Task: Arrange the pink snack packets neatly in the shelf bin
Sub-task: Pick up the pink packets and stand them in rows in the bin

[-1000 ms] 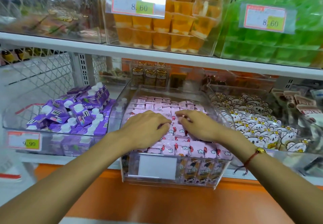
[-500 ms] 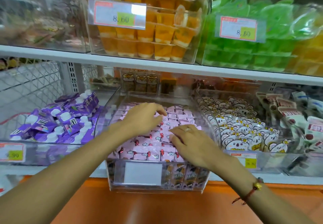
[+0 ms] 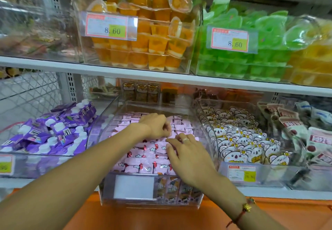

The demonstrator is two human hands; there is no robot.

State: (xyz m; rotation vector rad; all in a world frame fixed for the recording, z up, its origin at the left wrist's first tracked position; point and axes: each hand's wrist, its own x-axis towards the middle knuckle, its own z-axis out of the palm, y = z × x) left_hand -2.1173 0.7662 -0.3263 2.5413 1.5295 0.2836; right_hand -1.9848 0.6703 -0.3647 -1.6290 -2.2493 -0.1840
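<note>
Both hands are inside the clear shelf bin (image 3: pixel 206 122) on the lower shelf, right on top of the pink snack packets (image 3: pixel 149 156) that fill it. The left hand (image 3: pixel 156 126) sits further back, fingers curled down onto the pile (whether they pinch a packet, I cannot tell). The right hand (image 3: pixel 186 155) lies nearer the front, fingers spread and flat on the packets, a ring on one finger. Purple packs (image 3: pixel 53 132) sit in the bin to the left, koala-print packets (image 3: pixel 240 140) to the right.
</note>
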